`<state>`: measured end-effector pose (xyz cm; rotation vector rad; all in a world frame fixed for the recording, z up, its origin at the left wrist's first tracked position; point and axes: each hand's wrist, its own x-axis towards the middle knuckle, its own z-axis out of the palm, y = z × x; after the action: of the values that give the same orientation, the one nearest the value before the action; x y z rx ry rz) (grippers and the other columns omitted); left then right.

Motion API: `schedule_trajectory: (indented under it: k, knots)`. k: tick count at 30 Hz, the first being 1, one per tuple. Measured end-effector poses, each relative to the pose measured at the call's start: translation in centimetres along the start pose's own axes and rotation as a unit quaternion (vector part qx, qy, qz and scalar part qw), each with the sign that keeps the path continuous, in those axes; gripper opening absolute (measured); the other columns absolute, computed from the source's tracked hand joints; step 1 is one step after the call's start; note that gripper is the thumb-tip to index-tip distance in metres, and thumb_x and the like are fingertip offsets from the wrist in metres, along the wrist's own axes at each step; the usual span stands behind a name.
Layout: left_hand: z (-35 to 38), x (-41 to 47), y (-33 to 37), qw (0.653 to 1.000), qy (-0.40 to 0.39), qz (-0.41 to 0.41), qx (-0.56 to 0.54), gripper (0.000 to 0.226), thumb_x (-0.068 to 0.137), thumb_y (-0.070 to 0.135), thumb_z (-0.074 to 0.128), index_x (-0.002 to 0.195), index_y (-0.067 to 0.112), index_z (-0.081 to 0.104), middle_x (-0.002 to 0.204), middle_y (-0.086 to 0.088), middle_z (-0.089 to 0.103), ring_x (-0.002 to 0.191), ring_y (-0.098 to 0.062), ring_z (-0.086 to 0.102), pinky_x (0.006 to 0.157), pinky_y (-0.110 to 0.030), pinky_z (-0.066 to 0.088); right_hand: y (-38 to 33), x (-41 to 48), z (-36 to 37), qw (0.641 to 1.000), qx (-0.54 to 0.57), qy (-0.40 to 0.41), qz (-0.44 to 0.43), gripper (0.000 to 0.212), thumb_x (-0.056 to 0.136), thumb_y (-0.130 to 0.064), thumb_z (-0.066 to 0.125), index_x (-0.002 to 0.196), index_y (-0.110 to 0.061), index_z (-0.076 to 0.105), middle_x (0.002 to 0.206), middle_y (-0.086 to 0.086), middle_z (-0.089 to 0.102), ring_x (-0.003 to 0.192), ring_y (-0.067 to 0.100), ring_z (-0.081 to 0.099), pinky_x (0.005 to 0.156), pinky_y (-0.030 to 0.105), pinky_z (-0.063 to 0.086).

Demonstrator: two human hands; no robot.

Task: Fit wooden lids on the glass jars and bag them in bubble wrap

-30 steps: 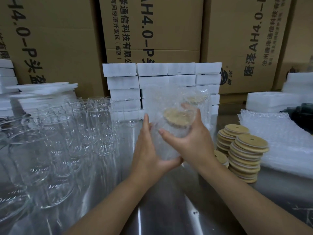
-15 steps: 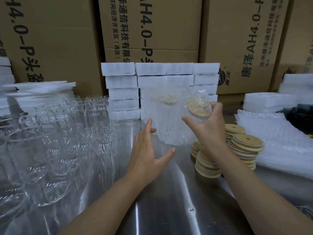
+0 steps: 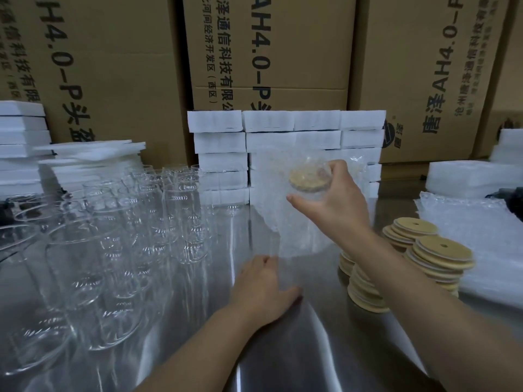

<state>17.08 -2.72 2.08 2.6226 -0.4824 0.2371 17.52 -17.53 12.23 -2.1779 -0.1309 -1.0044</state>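
My right hand [image 3: 336,199] grips a lidded glass jar [image 3: 310,179] through a clear bubble-wrap bag [image 3: 300,227], held up above the steel table; the bag hangs down below the hand. My left hand [image 3: 261,290] hovers low over the table, fingers apart, holding nothing. Several bare glass jars [image 3: 93,250] crowd the left side. Stacks of round wooden lids [image 3: 435,250] with a small hole stand on the right.
White foam blocks [image 3: 283,137] are stacked behind the bag, more foam sheets [image 3: 85,154] at far left. Flat bubble-wrap bags [image 3: 481,244] lie at the right. Cardboard boxes [image 3: 268,52] wall off the back. The steel table [image 3: 283,349] reflects light.
My left hand let go of the bag and dropped toward the table. My right hand carried the bagged jar up and to the right.
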Motion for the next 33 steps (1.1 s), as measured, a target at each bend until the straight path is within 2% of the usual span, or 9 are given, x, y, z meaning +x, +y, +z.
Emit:
schedule_trajectory:
  k: [4, 8, 15, 22, 24, 26, 29, 31, 33]
  knots:
    - [0.2, -0.1, 0.3, 1.000, -0.011, 0.008, 0.027, 0.069, 0.089, 0.055, 0.053, 0.144, 0.017, 0.038, 0.145, -0.006, 0.040, 0.136, -0.024, 0.033, 0.112, -0.031, 0.025, -2.4, 2.6, 2.3, 0.999, -0.006, -0.046, 0.012, 0.059, 0.068, -0.053, 0.076, 0.104, -0.022, 0.040, 0.103, -0.007, 0.053, 0.085, 0.013, 0.053, 0.070, 0.035, 0.046]
    - [0.4, -0.1, 0.7, 0.998, -0.015, 0.031, 0.045, 0.068, 0.089, 0.052, 0.053, 0.146, 0.018, 0.036, 0.145, -0.006, 0.040, 0.135, -0.023, 0.031, 0.112, -0.032, 0.020, -3.7, 5.0, 5.7, 0.997, -0.009, -0.069, 0.024, 0.050, 0.068, -0.049, 0.077, 0.084, -0.021, 0.038, 0.086, -0.006, 0.045, 0.068, 0.004, 0.043, 0.052, 0.026, 0.029]
    - [0.1, 0.1, 0.7, 0.995, -0.011, 0.065, 0.080, 0.066, 0.091, 0.051, 0.049, 0.146, 0.016, 0.035, 0.143, -0.008, 0.043, 0.133, -0.026, 0.034, 0.112, -0.037, 0.021, -5.2, 8.1, 11.8, 0.996, -0.001, -0.081, 0.037, 0.044, 0.072, -0.044, 0.074, 0.092, -0.014, 0.048, 0.106, 0.005, 0.045, 0.065, 0.009, 0.045, 0.049, 0.023, 0.032]
    - [-0.1, 0.2, 1.0, 0.994, -0.025, 0.068, 0.083, 0.050, 0.092, 0.049, 0.047, 0.128, 0.013, 0.050, 0.127, -0.011, 0.051, 0.121, -0.029, 0.040, 0.107, -0.040, 0.028, -4.0, 9.8, 14.0, 0.996, -0.037, -0.080, 0.032, 0.045, 0.085, -0.032, 0.066, 0.113, -0.002, 0.049, 0.117, 0.014, 0.045, 0.092, 0.029, 0.055, 0.070, 0.031, 0.041]
    - [0.0, 0.2, 1.0, 0.994, -0.025, 0.068, 0.086, 0.049, 0.093, 0.049, 0.046, 0.125, 0.012, 0.051, 0.125, -0.011, 0.051, 0.119, -0.030, 0.040, 0.106, -0.040, 0.028, -3.6, 9.9, 14.2, 0.989, -0.109, -0.099, -0.004, 0.040, 0.093, -0.027, 0.057, 0.120, 0.000, 0.046, 0.126, 0.018, 0.043, 0.105, 0.035, 0.053, 0.081, 0.036, 0.046]
    - [0.0, 0.2, 0.9, 0.994, -0.023, 0.070, 0.086, 0.049, 0.093, 0.049, 0.046, 0.124, 0.011, 0.050, 0.124, -0.011, 0.051, 0.119, -0.029, 0.041, 0.106, -0.040, 0.029, -3.2, 9.7, 14.7, 0.960, -0.225, -0.154, -0.064, 0.038, 0.099, -0.018, 0.048, 0.132, -0.001, 0.040, 0.145, 0.019, 0.030, 0.124, 0.035, 0.042, 0.093, 0.039, 0.043]
    - [-0.1, 0.2, 0.9, 0.993, -0.021, 0.075, 0.091, 0.049, 0.093, 0.049, 0.046, 0.124, 0.011, 0.050, 0.124, -0.011, 0.051, 0.118, -0.029, 0.041, 0.105, -0.039, 0.029, -2.5, 9.0, 15.2, 0.905, -0.332, -0.245, -0.102, 0.059, 0.100, -0.009, 0.037, 0.151, -0.008, 0.007, 0.161, 0.009, -0.002, 0.147, 0.028, 0.004, 0.116, 0.045, 0.018]
    - [-0.1, 0.1, 0.9, 0.993, -0.022, 0.075, 0.088, 0.048, 0.093, 0.050, 0.047, 0.122, 0.012, 0.051, 0.123, -0.011, 0.051, 0.117, -0.029, 0.042, 0.105, -0.039, 0.030, -2.3, 8.6, 15.0, 0.879, -0.383, -0.267, -0.093, 0.066, 0.101, -0.019, 0.028, 0.151, -0.011, -0.015, 0.160, 0.006, -0.018, 0.147, 0.026, -0.015, 0.117, 0.052, -0.006]
    - [-0.2, 0.2, 0.8, 0.994, -0.023, 0.074, 0.078, 0.047, 0.092, 0.050, 0.048, 0.120, 0.012, 0.052, 0.121, -0.011, 0.053, 0.117, -0.028, 0.043, 0.105, -0.038, 0.031, -2.8, 8.1, 14.4, 0.888, -0.379, -0.233, -0.112, 0.067, 0.100, -0.024, 0.026, 0.150, -0.009, -0.015, 0.159, 0.007, -0.018, 0.146, 0.026, -0.017, 0.115, 0.054, -0.014]
